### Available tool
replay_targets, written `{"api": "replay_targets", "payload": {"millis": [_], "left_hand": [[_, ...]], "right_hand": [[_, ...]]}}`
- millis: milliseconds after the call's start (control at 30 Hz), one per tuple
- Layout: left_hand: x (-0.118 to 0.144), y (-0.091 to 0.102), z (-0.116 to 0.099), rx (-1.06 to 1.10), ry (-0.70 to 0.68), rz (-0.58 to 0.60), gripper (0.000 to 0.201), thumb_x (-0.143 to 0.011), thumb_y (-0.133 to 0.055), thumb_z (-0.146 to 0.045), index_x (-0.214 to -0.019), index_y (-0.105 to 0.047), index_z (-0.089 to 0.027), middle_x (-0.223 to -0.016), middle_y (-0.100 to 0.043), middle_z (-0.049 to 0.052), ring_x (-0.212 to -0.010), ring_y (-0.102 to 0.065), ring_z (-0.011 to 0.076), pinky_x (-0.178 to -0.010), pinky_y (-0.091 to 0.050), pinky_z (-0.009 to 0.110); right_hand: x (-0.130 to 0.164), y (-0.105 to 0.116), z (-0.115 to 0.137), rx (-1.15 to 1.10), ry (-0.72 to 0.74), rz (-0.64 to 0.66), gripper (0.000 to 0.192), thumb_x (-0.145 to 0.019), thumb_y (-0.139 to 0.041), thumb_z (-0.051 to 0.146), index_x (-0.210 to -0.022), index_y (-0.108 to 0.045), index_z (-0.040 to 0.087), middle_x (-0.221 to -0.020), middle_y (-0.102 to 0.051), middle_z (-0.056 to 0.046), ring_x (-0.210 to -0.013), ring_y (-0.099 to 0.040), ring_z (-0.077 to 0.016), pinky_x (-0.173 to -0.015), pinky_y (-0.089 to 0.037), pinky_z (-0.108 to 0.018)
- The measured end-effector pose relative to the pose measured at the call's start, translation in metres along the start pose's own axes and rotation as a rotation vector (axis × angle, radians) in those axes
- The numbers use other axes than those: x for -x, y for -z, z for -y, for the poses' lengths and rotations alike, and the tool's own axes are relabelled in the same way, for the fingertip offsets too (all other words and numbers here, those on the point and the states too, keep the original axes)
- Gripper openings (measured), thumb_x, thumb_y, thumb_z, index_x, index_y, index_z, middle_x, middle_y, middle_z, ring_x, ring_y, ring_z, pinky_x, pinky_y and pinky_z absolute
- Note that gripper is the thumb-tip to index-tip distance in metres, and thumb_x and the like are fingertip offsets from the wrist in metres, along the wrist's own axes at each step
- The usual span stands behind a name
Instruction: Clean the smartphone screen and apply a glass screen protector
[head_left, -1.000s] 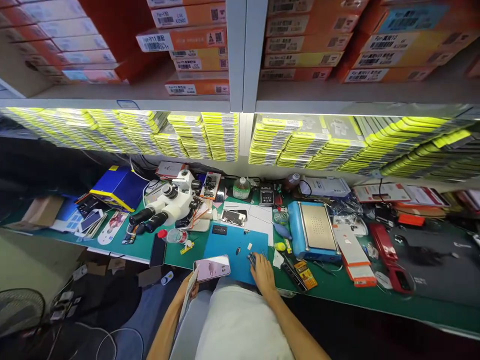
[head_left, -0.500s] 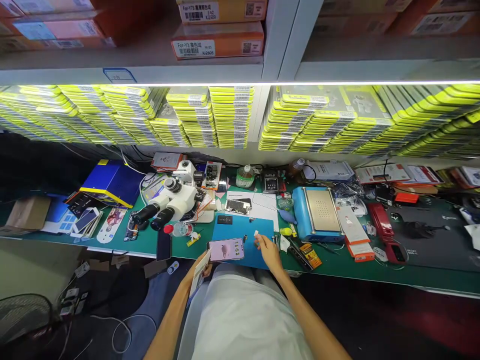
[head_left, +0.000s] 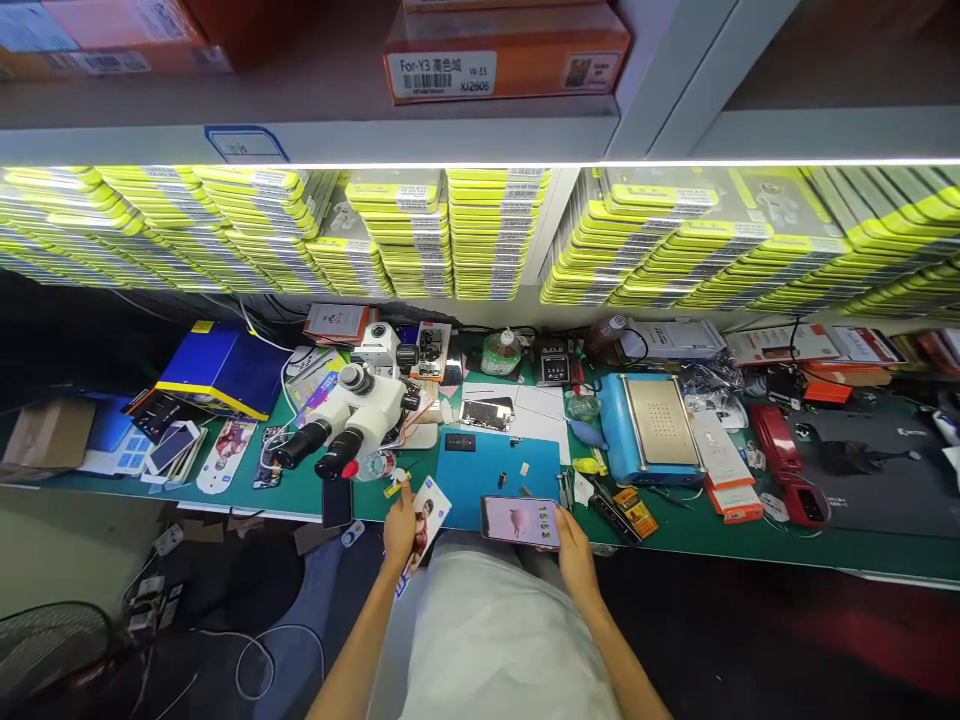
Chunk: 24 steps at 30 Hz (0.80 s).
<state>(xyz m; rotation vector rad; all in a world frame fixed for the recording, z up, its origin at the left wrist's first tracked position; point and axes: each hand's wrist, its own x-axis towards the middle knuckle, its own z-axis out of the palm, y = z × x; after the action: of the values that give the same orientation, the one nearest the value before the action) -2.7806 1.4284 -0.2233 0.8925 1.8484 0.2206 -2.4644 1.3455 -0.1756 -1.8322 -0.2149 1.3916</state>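
Observation:
My right hand (head_left: 574, 552) grips the right end of a smartphone (head_left: 519, 522), its lit screen showing a pink picture and clock digits. The phone is over the front edge of the blue work mat (head_left: 469, 482). In my left hand (head_left: 400, 527) is a printed card (head_left: 430, 518) with a person's picture on it, tilted at the bench edge to the left of the phone. On the mat lie a small white piece (head_left: 524, 468), a tiny dark part (head_left: 502, 480) and a black battery-like rectangle (head_left: 460, 442). An opened phone (head_left: 486, 413) rests behind the mat.
A white microscope (head_left: 356, 400) stands to the left, near a red-capped bottle (head_left: 373, 465). To the right are a blue heating plate machine (head_left: 652, 430), a black tool (head_left: 613, 512) and a yellow-orange packet (head_left: 636, 512). A shelf with stacked yellow-edged cases (head_left: 499, 235) overhangs the bench.
The phone has passed from my left hand to my right and moved rightward. My left hand keeps the card, now turned picture-up. The small white piece has left my right fingers for the mat.

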Motion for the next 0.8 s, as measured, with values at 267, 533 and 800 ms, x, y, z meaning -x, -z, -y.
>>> {"api": "replay_targets", "payload": {"millis": [267, 533, 800], "left_hand": [[-0.026, -0.015, -0.005, -0.07, -0.061, -0.188, 0.042, -0.101, -0.07, -0.044, -0.133, -0.066, -0.018, -0.138, -0.068, 0.012, -0.126, -0.067, 0.0313, -0.107, -0.056, 0.055], [-0.025, -0.035, -0.018, -0.037, -0.197, -0.293, 0.04, -0.099, -0.073, -0.039, -0.133, -0.066, -0.019, -0.143, -0.065, 0.012, -0.134, -0.061, 0.0333, -0.113, -0.051, 0.06], [-0.035, -0.025, -0.032, 0.078, -0.163, -0.192, 0.038, -0.103, -0.068, -0.041, -0.132, -0.066, -0.017, -0.132, -0.07, 0.011, -0.117, -0.07, 0.028, -0.101, -0.06, 0.052]], "right_hand": [[0.019, 0.064, 0.007, -0.095, -0.022, -0.222, 0.034, -0.106, -0.064, 0.047, -0.119, -0.068, 0.016, -0.106, -0.073, -0.005, -0.085, -0.072, -0.0172, -0.075, -0.063, -0.035], [0.031, 0.084, 0.021, -0.182, 0.039, -0.209, 0.039, -0.105, -0.064, 0.051, -0.119, -0.07, 0.015, -0.101, -0.074, -0.004, -0.08, -0.072, -0.0166, -0.073, -0.063, -0.034], [0.027, 0.103, 0.027, -0.263, 0.034, -0.259, 0.034, -0.105, -0.066, 0.046, -0.119, -0.07, 0.016, -0.101, -0.073, -0.003, -0.081, -0.071, -0.0163, -0.072, -0.063, -0.033]]}}
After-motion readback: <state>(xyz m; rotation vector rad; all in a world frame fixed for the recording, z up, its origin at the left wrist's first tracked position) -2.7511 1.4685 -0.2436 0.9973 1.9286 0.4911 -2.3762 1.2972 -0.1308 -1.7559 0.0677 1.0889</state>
